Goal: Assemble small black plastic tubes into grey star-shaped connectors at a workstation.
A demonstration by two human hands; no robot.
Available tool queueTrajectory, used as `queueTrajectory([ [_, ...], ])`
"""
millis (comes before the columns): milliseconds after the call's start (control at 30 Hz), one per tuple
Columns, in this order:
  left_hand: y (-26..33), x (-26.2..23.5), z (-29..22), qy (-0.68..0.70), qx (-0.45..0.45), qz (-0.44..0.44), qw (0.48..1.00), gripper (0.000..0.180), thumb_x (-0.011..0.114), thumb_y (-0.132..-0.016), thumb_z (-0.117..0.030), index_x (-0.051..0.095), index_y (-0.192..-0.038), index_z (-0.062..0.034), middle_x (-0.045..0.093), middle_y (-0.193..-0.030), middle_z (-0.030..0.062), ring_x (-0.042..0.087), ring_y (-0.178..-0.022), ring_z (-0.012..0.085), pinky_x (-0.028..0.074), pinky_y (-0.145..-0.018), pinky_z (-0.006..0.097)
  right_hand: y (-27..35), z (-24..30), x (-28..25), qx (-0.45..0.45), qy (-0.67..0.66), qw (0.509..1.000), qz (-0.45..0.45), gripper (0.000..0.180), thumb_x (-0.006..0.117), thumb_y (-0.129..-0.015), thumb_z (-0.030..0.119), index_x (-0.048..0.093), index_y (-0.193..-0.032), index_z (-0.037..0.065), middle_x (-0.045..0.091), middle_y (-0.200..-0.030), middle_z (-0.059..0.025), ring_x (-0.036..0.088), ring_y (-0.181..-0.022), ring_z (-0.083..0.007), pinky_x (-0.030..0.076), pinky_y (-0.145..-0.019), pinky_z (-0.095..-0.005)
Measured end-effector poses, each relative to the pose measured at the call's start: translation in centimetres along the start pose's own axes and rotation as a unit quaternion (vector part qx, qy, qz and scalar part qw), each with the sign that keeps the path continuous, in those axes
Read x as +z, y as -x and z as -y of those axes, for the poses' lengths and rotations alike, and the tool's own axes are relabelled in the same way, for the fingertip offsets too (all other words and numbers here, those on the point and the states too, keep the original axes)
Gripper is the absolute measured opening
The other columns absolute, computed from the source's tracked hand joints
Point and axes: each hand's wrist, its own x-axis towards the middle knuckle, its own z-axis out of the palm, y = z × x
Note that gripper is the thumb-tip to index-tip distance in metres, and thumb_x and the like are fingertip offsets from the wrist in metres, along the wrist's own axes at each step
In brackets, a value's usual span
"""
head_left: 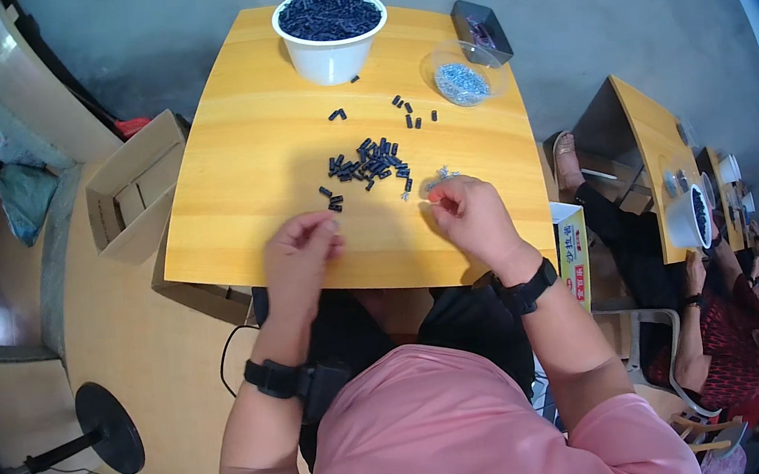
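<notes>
My left hand is just above the near part of the yellow wooden table, thumb and fingers pinched together. To its right my right hand is also closed in a pinch; whatever either hand holds is too small to make out. A few tiny silvery pieces lie by my right fingertips. Beyond both hands is a loose pile of short black cylindrical pieces, with several strays around it. The nearest strays lie just past my left fingertips.
A white tub heaped with black pieces stands at the far edge. Right of it are a clear bowl of small silvery-blue pieces and a black box. Open cartons stand left. A co-worker sits at another table, right.
</notes>
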Motion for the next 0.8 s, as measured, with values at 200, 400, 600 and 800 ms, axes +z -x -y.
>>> queueTrajectory([
  [200, -5.2, -5.4, -0.7, -0.159, 0.164, -0.143, 0.963, 0.014, 0.064, -0.084, -0.008, 0.064, -0.095, 0.0012, 0.063, -0.076, 0.0019, 0.057, -0.065, 0.0086, 0.047, -0.062, 0.020, 0.3, -1.4, -0.3, -0.004, 0.027, 1.000, -0.006, 0.006, 0.060, -0.072, 0.008, 0.059, -0.074, 0.002, 0.059, -0.072, -0.0165, 0.058, -0.072, -0.0340, 0.047, -0.065, -0.0415],
  [400, -8.1, -8.4, -1.3, -0.364, 0.255, -0.312, 0.840, 0.013, 0.068, -0.076, -0.008, 0.068, -0.086, -0.0001, 0.064, -0.072, 0.0074, 0.059, -0.061, 0.0141, 0.048, -0.062, 0.026, -0.1, -2.2, 0.8, -0.040, 0.063, 0.997, -0.006, 0.005, 0.060, -0.071, 0.003, 0.060, -0.076, 0.002, 0.060, -0.075, -0.0158, 0.058, -0.077, -0.0333, 0.049, -0.069, -0.0400],
  [600, -9.0, -9.9, -0.7, -0.415, 0.277, -0.299, 0.814, 0.012, 0.068, -0.077, -0.006, 0.068, -0.089, -0.0022, 0.064, -0.075, 0.0037, 0.057, -0.065, 0.0092, 0.047, -0.063, 0.022, -0.2, -2.7, 0.9, -0.051, 0.037, 0.998, -0.013, 0.006, 0.060, -0.071, 0.001, 0.060, -0.077, 0.001, 0.061, -0.077, -0.0156, 0.058, -0.077, -0.0333, 0.049, -0.070, -0.0397],
  [800, -8.7, -10.3, -0.7, -0.374, 0.248, -0.286, 0.847, 0.013, 0.066, -0.078, -0.003, 0.067, -0.091, -0.0008, 0.063, -0.081, 0.0005, 0.054, -0.069, 0.0067, 0.045, -0.063, 0.020, -0.1, -2.6, 1.0, -0.037, 0.049, 0.998, -0.006, 0.007, 0.060, -0.071, 0.002, 0.060, -0.079, 0.001, 0.061, -0.078, -0.0152, 0.059, -0.078, -0.0326, 0.049, -0.070, -0.0389],
])
